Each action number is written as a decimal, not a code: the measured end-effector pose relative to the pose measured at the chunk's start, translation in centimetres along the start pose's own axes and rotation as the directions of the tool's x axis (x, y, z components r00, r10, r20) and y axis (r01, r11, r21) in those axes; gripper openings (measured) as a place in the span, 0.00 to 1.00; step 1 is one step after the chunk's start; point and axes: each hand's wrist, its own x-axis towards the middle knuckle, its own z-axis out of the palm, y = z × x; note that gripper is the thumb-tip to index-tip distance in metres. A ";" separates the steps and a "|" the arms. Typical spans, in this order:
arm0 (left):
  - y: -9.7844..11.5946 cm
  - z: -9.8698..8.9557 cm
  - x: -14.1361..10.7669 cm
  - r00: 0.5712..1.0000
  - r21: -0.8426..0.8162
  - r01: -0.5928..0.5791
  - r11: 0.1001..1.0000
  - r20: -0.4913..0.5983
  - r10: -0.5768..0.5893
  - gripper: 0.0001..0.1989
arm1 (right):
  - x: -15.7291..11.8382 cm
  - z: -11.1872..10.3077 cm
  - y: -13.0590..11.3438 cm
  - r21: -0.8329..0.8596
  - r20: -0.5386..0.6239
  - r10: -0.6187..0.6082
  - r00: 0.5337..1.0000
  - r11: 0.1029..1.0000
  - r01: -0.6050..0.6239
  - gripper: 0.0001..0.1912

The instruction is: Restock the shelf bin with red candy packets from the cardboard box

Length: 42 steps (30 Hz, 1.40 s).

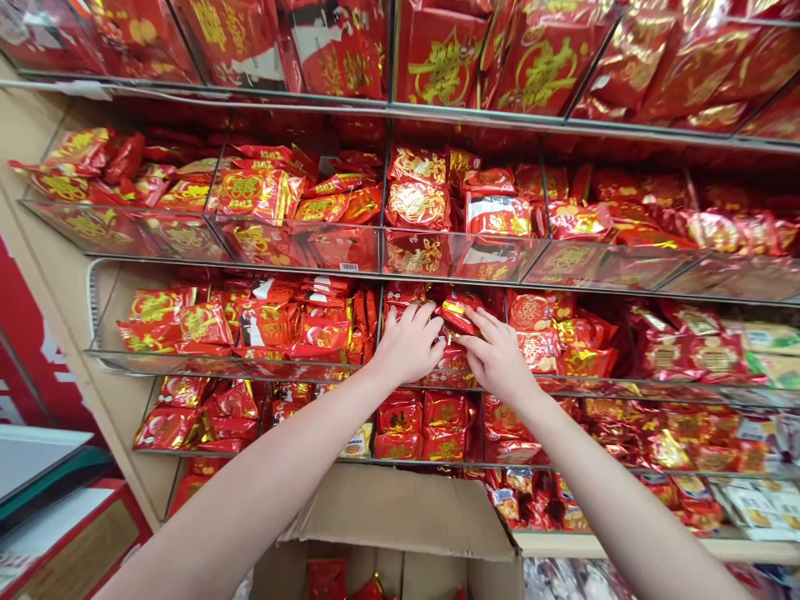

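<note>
Both of my hands reach into the middle compartment of a shelf of small red-and-gold snack packets. My left hand (409,343) lies over packets on the compartment's left side, palm down, fingers apart and bent at the tips. My right hand (498,354) has its fingers and thumb at the right end of a shiny red snack packet (458,314), pinching it. This packet lies tilted above others in the compartment. Below my forearms stands an open cardboard box (400,510) with a few red packets (326,578) inside. My left fingertips partly cover the packets beneath them.
Clear plastic fronts (300,246) and dividers split the shelves into compartments full of red packets. Larger red bags (443,54) fill the top shelf. A wooden side panel (93,333) bounds the left. Stacked boxes (68,533) stand at lower left.
</note>
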 end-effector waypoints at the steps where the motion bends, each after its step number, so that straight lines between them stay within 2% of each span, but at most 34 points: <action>1: 0.0 0.0 0.0 1.000 0.008 -0.014 1.000 -0.006 0.014 0.17 | -0.2 -0.1 0.2 0.070 -0.012 -0.015 1.000 0.997 0.015 0.10; 2: -0.1 0.0 0.0 0.999 0.015 -0.033 0.999 -0.007 0.034 0.17 | -0.3 -0.1 0.4 0.139 -0.025 -0.003 1.000 0.990 0.006 0.09; 4: -0.2 0.2 0.0 0.997 0.019 -0.075 0.997 0.008 0.074 0.16 | 0.0 -0.1 0.8 0.245 -0.060 0.103 0.993 0.966 -0.085 0.11; 7: -0.2 0.3 0.0 0.995 0.006 -0.096 0.995 0.041 0.096 0.17 | 1.2 -0.2 0.9 0.228 -0.051 0.251 0.967 0.945 -0.233 0.16; 10: -0.1 0.3 0.0 0.994 -0.005 -0.094 0.996 0.048 0.094 0.17 | 2.9 -0.9 0.6 0.022 0.123 0.270 0.955 0.961 -0.275 0.19; 14: -0.1 0.2 -0.1 0.997 -0.022 -0.078 0.997 0.027 0.078 0.17 | 5.2 -2.4 -0.1 -0.153 0.376 0.354 0.856 0.935 -0.320 0.19; 17: -0.2 0.4 -0.1 0.997 -0.028 -0.076 0.997 0.002 0.077 0.16 | 6.5 -2.8 -0.1 -0.217 0.469 0.403 0.785 0.915 -0.340 0.20; 19: -0.3 0.5 -0.2 0.997 -0.027 -0.081 0.996 -0.003 0.081 0.16 | 7.2 -2.7 0.2 -0.292 0.482 0.431 0.763 0.900 -0.324 0.20; 22: -0.3 0.7 -0.3 0.997 -0.032 -0.082 0.996 -0.012 0.081 0.17 | 7.7 -2.4 1.0 -0.359 0.500 0.409 0.764 0.900 -0.247 0.17; 25: -0.2 0.8 -0.5 0.997 -0.047 -0.075 0.996 -0.036 0.073 0.16 | 7.7 -2.3 1.9 -0.408 0.493 0.426 0.759 0.884 -0.231 0.13; 27: -0.2 0.9 -0.6 0.996 -0.055 -0.072 0.996 -0.055 0.069 0.16 | 7.6 -2.3 2.3 -0.423 0.480 0.427 0.766 0.878 -0.225 0.15; 30: -0.2 1.1 -0.7 0.995 -0.071 -0.074 0.995 -0.079 0.068 0.17 | 7.5 -2.1 2.4 -0.417 0.514 0.361 0.778 0.898 -0.142 0.20; 33: -0.3 1.4 -0.7 0.993 -0.089 -0.076 0.993 -0.101 0.066 0.17 | 7.6 -1.8 2.1 -0.448 0.532 0.358 0.767 0.888 -0.104 0.19; 38: -0.4 1.6 -0.8 0.993 -0.093 -0.080 0.992 -0.099 0.070 0.18 | 6.8 -1.0 1.0 -0.566 0.382 0.420 0.823 0.810 -0.151 0.12; 42: -0.5 1.6 -0.9 0.993 -0.093 -0.076 0.993 -0.095 0.067 0.18 | 5.8 0.0 0.3 -0.590 0.259 0.480 0.838 0.766 -0.256 0.13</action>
